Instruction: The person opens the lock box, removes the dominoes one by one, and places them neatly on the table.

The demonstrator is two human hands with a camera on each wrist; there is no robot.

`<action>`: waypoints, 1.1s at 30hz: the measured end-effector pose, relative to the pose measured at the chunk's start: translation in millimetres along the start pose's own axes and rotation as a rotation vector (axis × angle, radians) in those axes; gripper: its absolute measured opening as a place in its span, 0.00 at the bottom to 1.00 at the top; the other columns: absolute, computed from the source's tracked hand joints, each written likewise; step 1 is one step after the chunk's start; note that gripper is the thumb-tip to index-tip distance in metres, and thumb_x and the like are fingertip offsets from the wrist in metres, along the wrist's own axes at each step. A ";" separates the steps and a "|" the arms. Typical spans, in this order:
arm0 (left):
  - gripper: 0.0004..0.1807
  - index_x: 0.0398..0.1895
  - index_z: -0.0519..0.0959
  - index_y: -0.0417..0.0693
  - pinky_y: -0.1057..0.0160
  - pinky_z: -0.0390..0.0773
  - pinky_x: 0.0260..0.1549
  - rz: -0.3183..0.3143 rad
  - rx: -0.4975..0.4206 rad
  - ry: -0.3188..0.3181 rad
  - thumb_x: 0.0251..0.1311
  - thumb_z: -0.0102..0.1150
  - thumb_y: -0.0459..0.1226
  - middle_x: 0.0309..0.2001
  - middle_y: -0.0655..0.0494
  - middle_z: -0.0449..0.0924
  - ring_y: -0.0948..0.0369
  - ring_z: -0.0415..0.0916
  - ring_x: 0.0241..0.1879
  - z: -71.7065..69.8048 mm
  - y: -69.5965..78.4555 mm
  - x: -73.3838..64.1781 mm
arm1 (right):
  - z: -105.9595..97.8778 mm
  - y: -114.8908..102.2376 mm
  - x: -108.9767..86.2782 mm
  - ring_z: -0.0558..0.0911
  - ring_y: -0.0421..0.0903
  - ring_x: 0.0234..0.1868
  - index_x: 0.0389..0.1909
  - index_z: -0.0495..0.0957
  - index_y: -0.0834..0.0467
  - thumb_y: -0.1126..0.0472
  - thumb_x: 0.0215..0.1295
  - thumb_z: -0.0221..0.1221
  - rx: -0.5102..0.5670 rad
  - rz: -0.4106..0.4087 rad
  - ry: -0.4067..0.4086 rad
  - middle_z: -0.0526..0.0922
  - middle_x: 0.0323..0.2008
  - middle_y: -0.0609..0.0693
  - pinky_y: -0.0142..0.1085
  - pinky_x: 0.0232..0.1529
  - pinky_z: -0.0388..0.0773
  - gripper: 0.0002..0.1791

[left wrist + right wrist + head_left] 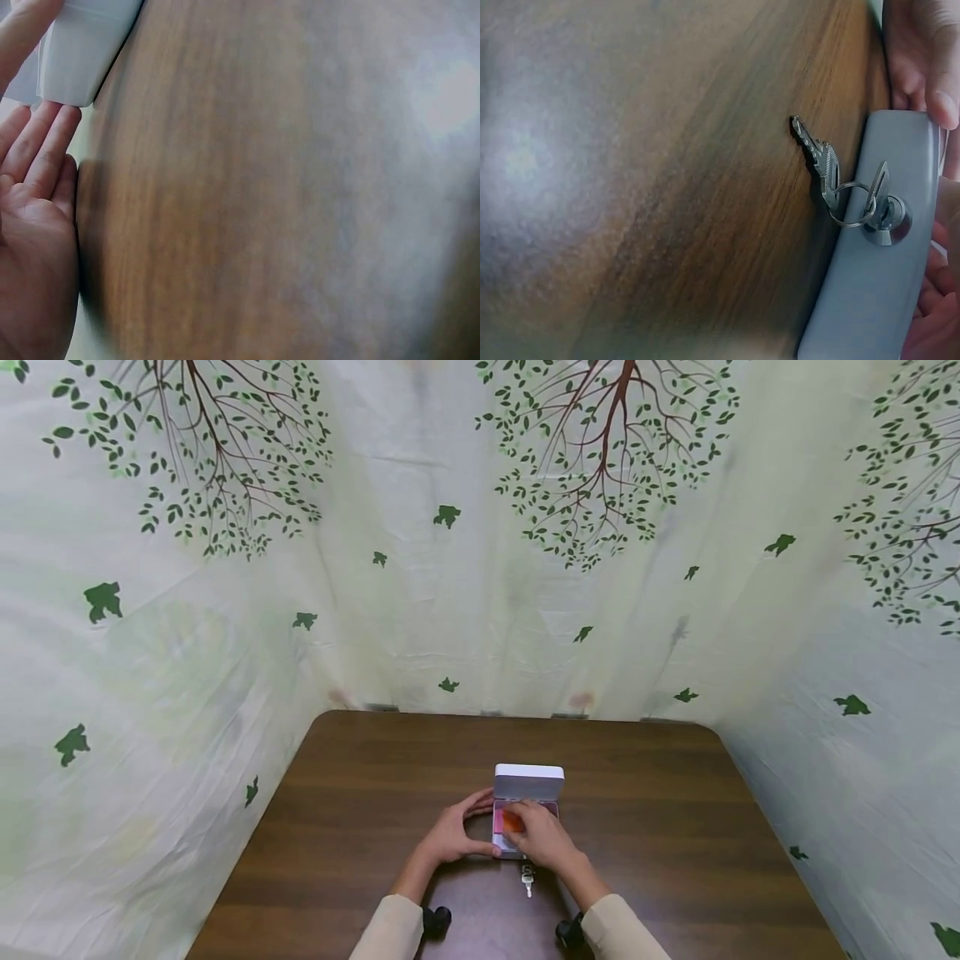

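Note:
A small pale grey lockbox [508, 854] stands on the table with its lid [529, 782] raised. My left hand [452, 833] braces its left side, thumb at the front corner and straight fingers toward the hinge side. In the left wrist view, those fingertips [69, 112] touch the pale casing [75, 67]. My right hand [545, 835] reaches into the box, fingers and thumb around a flat orange piece [512, 822]. A pink piece [498, 821] lies left of it. A key [879, 191] sits in the front lock, with a second key [823, 166] on its ring [841, 214].
The brown wooden table [360, 793] extends around the box. Behind and beside it hang pale sheets [420, 627] printed with trees and green leaves. Dark wrist-worn devices [437, 922] sit by both sleeves.

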State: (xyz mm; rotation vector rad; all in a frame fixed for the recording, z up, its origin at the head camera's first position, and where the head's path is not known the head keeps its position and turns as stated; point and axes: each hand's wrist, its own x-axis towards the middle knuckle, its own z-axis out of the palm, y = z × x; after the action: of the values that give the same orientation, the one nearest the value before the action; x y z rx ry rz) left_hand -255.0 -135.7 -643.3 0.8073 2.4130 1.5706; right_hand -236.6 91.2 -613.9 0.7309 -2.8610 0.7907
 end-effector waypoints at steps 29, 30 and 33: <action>0.58 0.79 0.61 0.54 0.46 0.63 0.74 -0.017 0.013 -0.002 0.44 0.85 0.45 0.70 0.53 0.75 0.56 0.75 0.69 -0.5 -1.3 1.2 | 0.0 2.7 12.8 0.73 0.42 0.35 0.55 0.84 0.59 0.54 0.55 0.75 -0.009 0.031 -0.117 0.80 0.39 0.50 0.37 0.36 0.74 0.26; 0.58 0.79 0.61 0.54 0.45 0.63 0.74 -0.017 0.016 -0.002 0.44 0.85 0.45 0.71 0.53 0.75 0.56 0.75 0.68 -0.4 -1.2 1.2 | 0.3 2.9 13.2 0.73 0.42 0.35 0.54 0.84 0.58 0.54 0.55 0.75 -0.012 0.025 -0.117 0.80 0.39 0.50 0.37 0.36 0.74 0.26; 0.58 0.79 0.61 0.55 0.45 0.63 0.74 -0.020 0.016 -0.005 0.44 0.85 0.45 0.71 0.54 0.75 0.57 0.75 0.69 -0.1 -0.5 1.0 | 1.6 3.3 14.3 0.73 0.42 0.35 0.53 0.84 0.57 0.54 0.56 0.75 -0.022 0.017 -0.119 0.81 0.39 0.48 0.36 0.36 0.74 0.24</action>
State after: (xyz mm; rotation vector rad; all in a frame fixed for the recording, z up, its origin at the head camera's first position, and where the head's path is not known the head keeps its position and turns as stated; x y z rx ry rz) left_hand -256.1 -135.4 -643.5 0.7864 2.4256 1.5427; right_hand -250.7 86.8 -613.9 0.7769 -2.9803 0.7415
